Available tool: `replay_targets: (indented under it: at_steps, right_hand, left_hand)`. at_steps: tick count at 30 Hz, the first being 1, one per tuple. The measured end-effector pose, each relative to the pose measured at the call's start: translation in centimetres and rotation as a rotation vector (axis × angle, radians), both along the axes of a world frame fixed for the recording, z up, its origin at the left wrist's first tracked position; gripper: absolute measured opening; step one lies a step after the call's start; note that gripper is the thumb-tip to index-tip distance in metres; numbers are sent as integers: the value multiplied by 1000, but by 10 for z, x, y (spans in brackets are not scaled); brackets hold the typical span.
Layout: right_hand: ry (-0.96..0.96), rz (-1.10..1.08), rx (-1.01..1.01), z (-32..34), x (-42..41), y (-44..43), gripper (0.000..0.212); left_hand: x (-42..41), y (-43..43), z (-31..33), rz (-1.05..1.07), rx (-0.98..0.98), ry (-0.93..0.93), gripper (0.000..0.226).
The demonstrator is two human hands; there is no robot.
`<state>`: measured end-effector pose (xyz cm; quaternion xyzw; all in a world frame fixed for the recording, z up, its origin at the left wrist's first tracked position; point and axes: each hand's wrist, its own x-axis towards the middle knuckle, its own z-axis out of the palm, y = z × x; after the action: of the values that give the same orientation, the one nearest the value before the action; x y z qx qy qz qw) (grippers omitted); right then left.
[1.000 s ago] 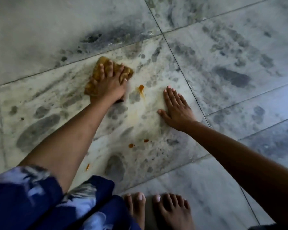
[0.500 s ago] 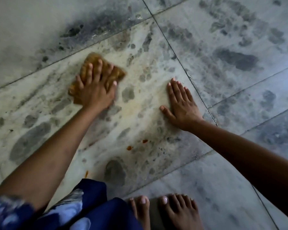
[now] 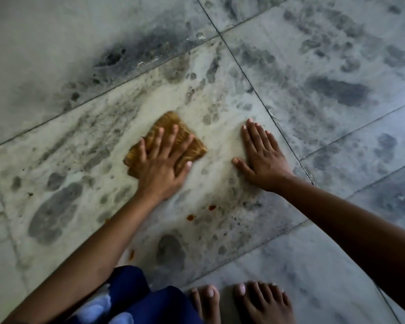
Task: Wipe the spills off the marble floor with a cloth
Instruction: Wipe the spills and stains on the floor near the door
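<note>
The left hand point(image 3: 164, 167) has swept the ochre cloth point(image 3: 173, 123) rightwards, close to the right hand point(image 3: 263, 159). Both hands lie flat with fingers spread, the left pressing the cloth down. The orange drops point(image 3: 191, 217) just below its wrist still need a pass, I'd say.

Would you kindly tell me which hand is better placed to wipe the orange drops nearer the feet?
Left. The left hand presses the cloth, with the orange drops close beside its wrist; the right hand lies flat on the bare floor, holding nothing.
</note>
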<state>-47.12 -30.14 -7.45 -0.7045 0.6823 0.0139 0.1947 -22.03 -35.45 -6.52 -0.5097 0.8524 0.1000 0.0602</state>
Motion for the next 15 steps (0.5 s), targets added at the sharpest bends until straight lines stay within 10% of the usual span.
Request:
replay_targets:
  at_steps: [7,15]
  right_hand:
    - [-20,12,77,1,-3,-6,92]
    - [-31,18,33,-2,-5,-2,88]
  left_hand:
    - [-62,-153,10,367,95,5,55]
    - [-68,-50,-5,-146,-29,51,60]
